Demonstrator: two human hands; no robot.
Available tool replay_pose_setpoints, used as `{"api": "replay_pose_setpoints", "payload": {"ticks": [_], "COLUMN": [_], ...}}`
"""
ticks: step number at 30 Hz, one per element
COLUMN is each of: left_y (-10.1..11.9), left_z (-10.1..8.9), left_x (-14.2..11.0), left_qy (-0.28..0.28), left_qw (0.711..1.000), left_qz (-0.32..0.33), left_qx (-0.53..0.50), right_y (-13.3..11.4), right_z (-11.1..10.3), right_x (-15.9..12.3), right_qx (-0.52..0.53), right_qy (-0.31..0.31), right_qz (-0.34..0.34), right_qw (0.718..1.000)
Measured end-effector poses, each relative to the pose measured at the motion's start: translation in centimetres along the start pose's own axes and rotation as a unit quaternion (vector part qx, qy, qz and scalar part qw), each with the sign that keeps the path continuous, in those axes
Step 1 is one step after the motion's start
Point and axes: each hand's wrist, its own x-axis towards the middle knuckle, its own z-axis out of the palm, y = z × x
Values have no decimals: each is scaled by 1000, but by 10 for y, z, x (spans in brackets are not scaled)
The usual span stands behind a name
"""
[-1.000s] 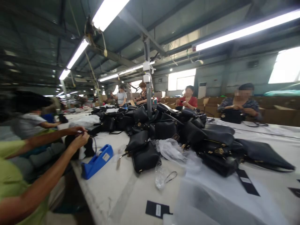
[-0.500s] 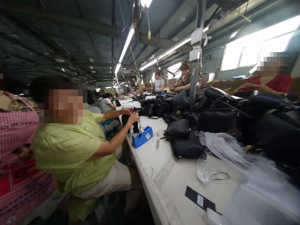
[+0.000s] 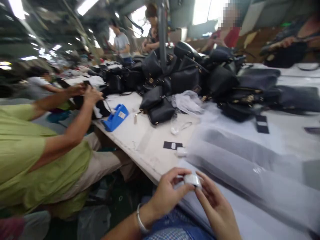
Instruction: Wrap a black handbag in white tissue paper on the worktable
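Note:
Low in the view, over the table's near edge, my left hand [image 3: 168,190] and my right hand [image 3: 217,207] come together. Between their fingertips is a small white, shiny piece [image 3: 192,180] that looks like a roll; its exact kind is blurred. Both hands have their fingers closed on it. Just beyond them lie a white block-like item [image 3: 181,152] and a black tag [image 3: 172,145] with a white label. A sheet of translucent plastic wrapping [image 3: 240,160] spreads over the table to the right of my hands.
Black handbags [image 3: 185,78] are heaped across the white table [image 3: 142,146]. A blue tape dispenser [image 3: 116,117] stands near the left edge, by a co-worker in a green shirt [image 3: 55,150]. A metal post [image 3: 162,36] rises among the bags. More people work beyond.
The view has swung down and to the right. Both my hands, out of view before, now show with the white piece. The green-shirted co-worker's hands stay raised over a dark item.

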Motion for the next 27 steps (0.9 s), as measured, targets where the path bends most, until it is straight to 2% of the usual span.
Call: {"api": "replay_pose_setpoints", "payload": {"ticks": [2,4,8,12,16,27], "left_y": [4,9,14,12,11,7], "left_z": [-5,-9,-6,6,10,8], "left_x": [8,13,9,4,-1,-18], "left_qy": [6,-13,-52,-40,-35,-33], "left_qw": [997,993,994,997,994,990], "left_qz": [48,64,67,68,84,109], "left_qx": [61,101,69,27,56,78], "right_y": [0,-4,-12,-11,-9,1], "right_z": [-4,-10,-15,-13,-13,-11], "right_x": [7,11,6,-2,-9,-22], "right_qx": [-5,-4,35,84,101,109], "right_qy": [11,30,48,58,44,29], "right_qz": [-93,-128,-116,-130,-131,-131], "right_qw": [996,991,991,986,985,985]}}
